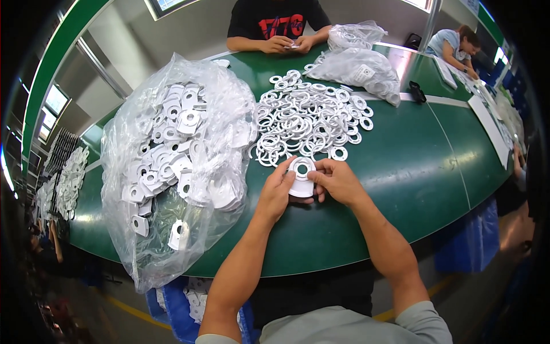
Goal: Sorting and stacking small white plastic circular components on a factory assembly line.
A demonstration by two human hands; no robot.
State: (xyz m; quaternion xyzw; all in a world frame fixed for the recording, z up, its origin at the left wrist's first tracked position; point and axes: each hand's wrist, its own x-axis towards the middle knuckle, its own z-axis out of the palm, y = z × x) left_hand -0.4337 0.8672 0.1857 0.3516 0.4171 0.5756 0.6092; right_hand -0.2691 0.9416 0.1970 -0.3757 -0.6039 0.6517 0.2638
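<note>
A white plastic part with a round hole and a flared lower edge (301, 187) is held between my two hands over the near side of the table. My left hand (279, 186) grips its left edge, thumb on the face. On the opposite edge, my right hand (334, 180) pinches it with thumb and fingers. Just beyond my hands lies a heap of white plastic rings (303, 117). To my left, a large clear plastic bag (229, 166) lies spread open, with many similar white holed parts (166, 163) in it.
The green table (412, 143) curves around me. Further filled clear bags (358, 71) and a small black object (417, 92) lie beyond the rings. Across the table a person's hands (289, 43) hold a small piece. Blue bins (467, 235) stand below the edge.
</note>
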